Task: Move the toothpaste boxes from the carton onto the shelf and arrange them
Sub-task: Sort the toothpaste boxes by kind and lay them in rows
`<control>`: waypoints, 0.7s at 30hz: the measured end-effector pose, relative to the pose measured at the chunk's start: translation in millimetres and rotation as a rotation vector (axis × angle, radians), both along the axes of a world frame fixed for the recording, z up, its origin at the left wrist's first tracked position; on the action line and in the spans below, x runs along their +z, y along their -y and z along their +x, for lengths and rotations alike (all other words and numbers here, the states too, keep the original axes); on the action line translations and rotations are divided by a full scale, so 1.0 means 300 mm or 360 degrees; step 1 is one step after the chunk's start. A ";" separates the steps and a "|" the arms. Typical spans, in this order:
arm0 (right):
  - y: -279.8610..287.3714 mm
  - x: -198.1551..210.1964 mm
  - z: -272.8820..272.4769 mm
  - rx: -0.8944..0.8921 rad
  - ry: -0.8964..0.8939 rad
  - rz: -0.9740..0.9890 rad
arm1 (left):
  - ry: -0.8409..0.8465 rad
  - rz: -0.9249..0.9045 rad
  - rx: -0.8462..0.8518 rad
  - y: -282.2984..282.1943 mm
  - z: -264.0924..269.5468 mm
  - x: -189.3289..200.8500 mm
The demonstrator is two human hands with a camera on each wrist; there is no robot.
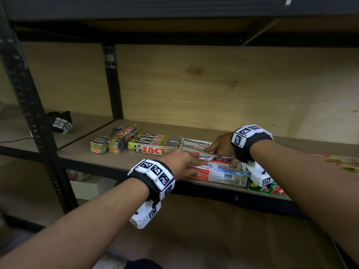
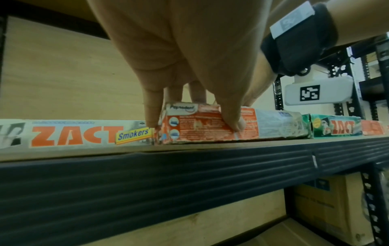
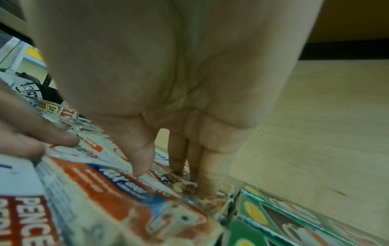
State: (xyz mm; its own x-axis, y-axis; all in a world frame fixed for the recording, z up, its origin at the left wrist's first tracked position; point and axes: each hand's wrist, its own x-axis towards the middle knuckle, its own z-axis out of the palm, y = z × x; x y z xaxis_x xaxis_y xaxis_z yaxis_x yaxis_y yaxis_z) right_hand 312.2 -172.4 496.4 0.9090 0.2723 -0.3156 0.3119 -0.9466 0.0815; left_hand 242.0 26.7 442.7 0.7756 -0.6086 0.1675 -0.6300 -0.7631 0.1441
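Observation:
Several red-and-white Pepsodent boxes (image 1: 219, 174) lie side by side on the shelf board (image 1: 81, 150). My left hand (image 1: 186, 162) is at their left ends. In the left wrist view it (image 2: 194, 124) pinches the front Pepsodent box (image 2: 273, 123), thumb on the front face, fingers over the top and end. My right hand (image 1: 219, 147) rests on the boxes further back. In the right wrist view its (image 3: 174, 178) straight fingers press down on the tops and right ends of the Pepsodent boxes (image 3: 105, 191).
Grey ZACT boxes (image 1: 153, 150) lie left of the Pepsodent row, and a green ZACT box (image 1: 272, 189) lies right of it at the shelf's front edge. A black marker strap (image 1: 60, 122) sits in the left bay. A cardboard carton (image 2: 315, 208) stands below.

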 end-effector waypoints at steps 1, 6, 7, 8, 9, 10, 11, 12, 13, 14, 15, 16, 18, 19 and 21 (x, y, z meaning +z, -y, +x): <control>0.002 -0.002 -0.002 0.0011 0.0018 0.0023 | 0.0001 0.0015 -0.0003 -0.011 0.003 0.001; -0.040 0.008 -0.012 0.0021 0.0201 0.0203 | 0.0012 0.0129 0.0064 -0.123 -0.008 0.041; -0.063 0.010 -0.013 0.0017 0.0241 0.0230 | 0.0019 0.0175 0.0113 -0.162 -0.010 0.051; -0.092 0.013 -0.014 0.0024 0.0263 0.0245 | 0.0031 0.0214 0.0183 -0.208 -0.010 0.058; -0.123 0.013 -0.012 0.0037 0.0273 0.0259 | 0.0047 0.0243 0.0275 -0.257 -0.009 0.062; -0.156 0.015 -0.013 0.0058 0.0282 0.0275 | 0.0060 0.0260 0.0381 -0.308 -0.010 0.064; -0.193 0.014 -0.011 0.0087 0.0291 0.0299 | 0.0072 0.0262 0.0482 -0.360 -0.011 0.064; -0.231 0.015 -0.009 0.0126 0.0301 0.0315 | 0.0090 0.0246 0.0569 -0.411 -0.010 0.062; -0.272 0.016 -0.006 0.0174 0.0308 0.0324 | 0.0104 0.0218 0.0650 -0.462 -0.009 0.056; -0.314 0.019 -0.006 0.0217 0.0309 0.0327 | 0.0114 0.0180 0.0736 -0.510 -0.006 0.047; -0.358 0.022 -0.006 0.0264 0.0313 0.0331 | 0.0121 0.0129 0.0831 -0.557 -0.006 0.034; -0.402 0.028 -0.010 0.0302 0.0318 0.0342 | 0.0117 0.0071 0.0930 -0.603 -0.001 0.014; -0.488 0.041 -0.012 0.0363 0.0323 0.0379 | 0.0078 -0.0047 0.1094 -0.678 0.002 -0.026; -0.532 0.046 -0.011 0.0390 0.0317 0.0393 | 0.0059 -0.0086 0.1141 -0.709 0.003 -0.046; -0.620 0.052 -0.013 0.0438 0.0289 0.0409 | 0.0049 -0.0093 0.1207 -0.758 0.008 -0.073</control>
